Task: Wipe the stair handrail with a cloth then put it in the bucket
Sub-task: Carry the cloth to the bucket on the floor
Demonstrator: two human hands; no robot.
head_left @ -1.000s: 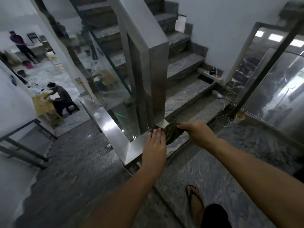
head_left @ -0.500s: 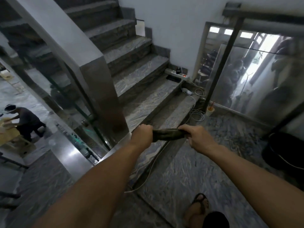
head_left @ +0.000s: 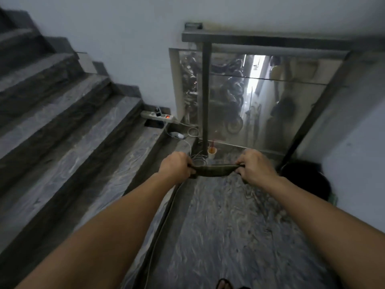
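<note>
A dark olive cloth (head_left: 214, 170) is stretched flat between my two hands above the landing floor. My left hand (head_left: 177, 166) grips its left end and my right hand (head_left: 255, 165) grips its right end. A black bucket (head_left: 306, 180) stands on the floor at the right, beside the wall and just beyond my right hand. A metal handrail (head_left: 266, 41) with a glass panel runs across the far side of the landing. The stair handrail from before is out of view.
Grey marble steps (head_left: 68, 130) rise on the left. A white power strip (head_left: 157, 116), chargers and loose cables (head_left: 193, 132) lie in the step corner. A small cup (head_left: 212, 152) stands by the railing post. A cable (head_left: 164, 222) runs along the step's foot.
My view has swung right, away from the stair handrail toward the landing and bucket. Both hands lifted the cloth off the rail and now hold it stretched further apart.
</note>
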